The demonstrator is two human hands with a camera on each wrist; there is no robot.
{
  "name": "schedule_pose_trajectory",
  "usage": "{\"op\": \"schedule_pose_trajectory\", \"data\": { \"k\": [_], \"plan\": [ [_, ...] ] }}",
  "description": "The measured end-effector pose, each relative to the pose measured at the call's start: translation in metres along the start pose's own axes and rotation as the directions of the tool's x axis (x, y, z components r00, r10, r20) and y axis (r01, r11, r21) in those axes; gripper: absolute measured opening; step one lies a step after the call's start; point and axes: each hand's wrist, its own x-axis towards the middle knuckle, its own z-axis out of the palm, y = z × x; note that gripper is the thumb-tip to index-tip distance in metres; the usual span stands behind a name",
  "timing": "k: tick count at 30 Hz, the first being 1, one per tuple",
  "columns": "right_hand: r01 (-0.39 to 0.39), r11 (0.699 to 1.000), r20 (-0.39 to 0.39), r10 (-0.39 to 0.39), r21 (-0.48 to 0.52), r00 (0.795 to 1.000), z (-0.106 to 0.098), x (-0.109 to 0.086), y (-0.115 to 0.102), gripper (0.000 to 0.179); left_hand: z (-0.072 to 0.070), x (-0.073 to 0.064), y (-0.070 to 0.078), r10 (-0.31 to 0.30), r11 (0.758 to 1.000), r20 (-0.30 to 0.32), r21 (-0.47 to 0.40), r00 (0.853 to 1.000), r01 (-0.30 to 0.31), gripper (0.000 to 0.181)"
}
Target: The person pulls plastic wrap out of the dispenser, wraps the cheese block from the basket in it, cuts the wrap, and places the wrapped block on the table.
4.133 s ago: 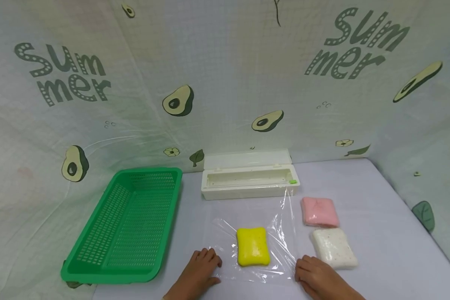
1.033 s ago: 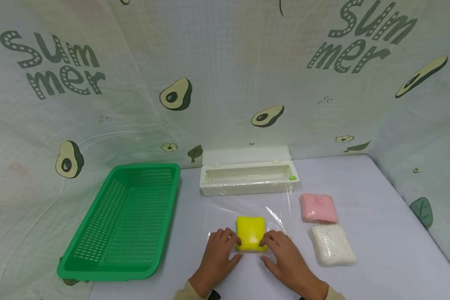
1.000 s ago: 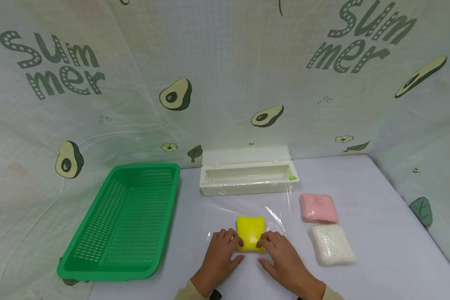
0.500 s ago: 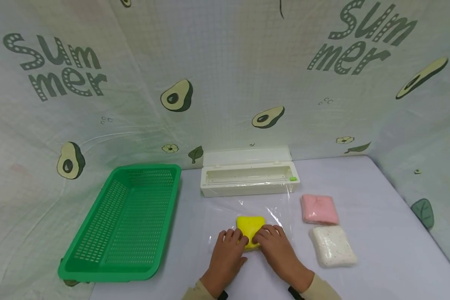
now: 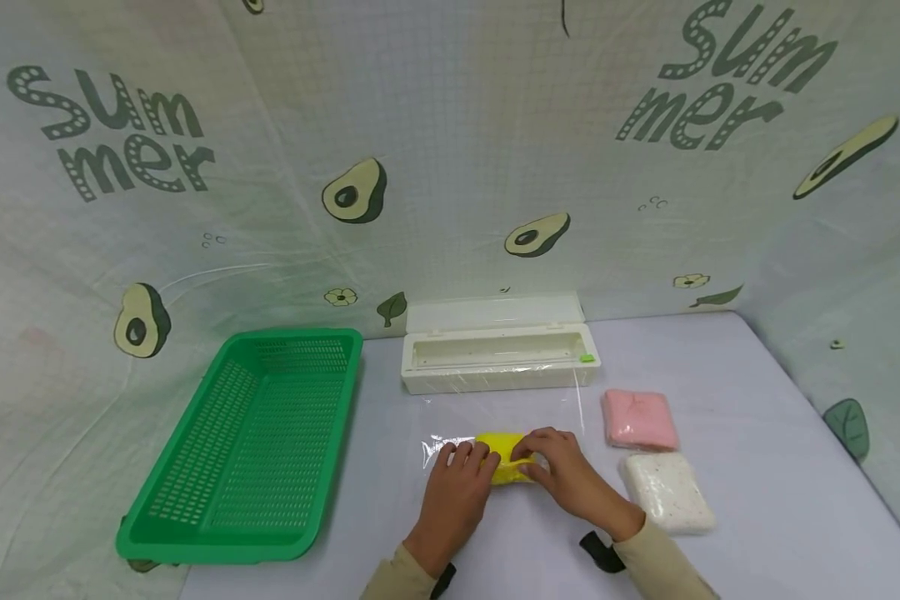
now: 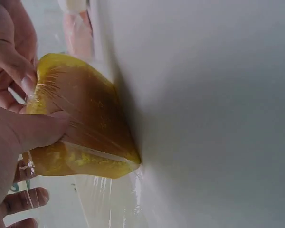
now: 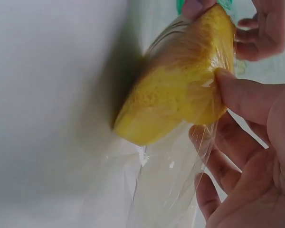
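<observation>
A soft yellow square block [image 5: 499, 443] with cling film [image 6: 104, 190] drawn over it lies in front of the white box, its near edge lifted from the table. My left hand [image 5: 456, 487] grips its left part; in the left wrist view the left thumb [image 6: 45, 129] presses the film-covered underside. With thumb and fingers, my right hand [image 5: 570, 477] pinches the block's right part; the right wrist view shows the right thumb [image 7: 240, 92] on its edge and the fingers behind the clear film. The film runs back from the block toward the box.
The long white cling-film box [image 5: 498, 380] stands at the back, lid up, with a small green piece at its right end. A green plastic basket [image 5: 328, 467] is on the left. Pink [image 5: 640, 419] and white [image 5: 671, 492] blocks, both film-wrapped, lie on the right.
Both hands have come in from the film's near corners to the yellow block, bringing the film over it. The block, flat earlier, now has its near edge turned up and away from me.
</observation>
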Motion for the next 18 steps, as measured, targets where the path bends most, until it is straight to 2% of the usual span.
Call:
{"op": "schedule_pose_trajectory", "data": {
  "k": [3,6,9,12,18],
  "plan": [
    [0.033,0.999,-0.026,-0.033,0.012,0.999,-0.005,0.007,0.003,0.023,-0.001,0.007,-0.005,-0.014,1.000,-0.061,-0.028,0.998,0.013,0.040],
    [0.067,0.997,-0.083,-0.069,-0.025,0.994,-0.007,0.013,0.004,0.025,-0.002,0.015,-0.011,-0.033,0.998,-0.084,-0.061,0.996,0.028,0.038],
    [0.081,0.988,-0.140,-0.099,-0.130,0.985,-0.007,0.019,0.002,0.026,-0.002,0.024,-0.018,-0.058,0.994,-0.077,-0.097,0.995,0.050,0.037],
    [0.070,0.966,-0.176,-0.117,-0.250,0.977,-0.005,0.022,-0.001,0.030,0.000,0.033,-0.024,-0.077,0.989,-0.067,-0.129,0.995,0.068,0.035],
    [0.095,0.912,-0.184,-0.181,-0.399,0.966,-0.001,0.024,-0.002,0.039,0.006,0.049,-0.034,-0.106,0.974,-0.049,-0.205,0.993,0.094,0.031]
  ]
}}
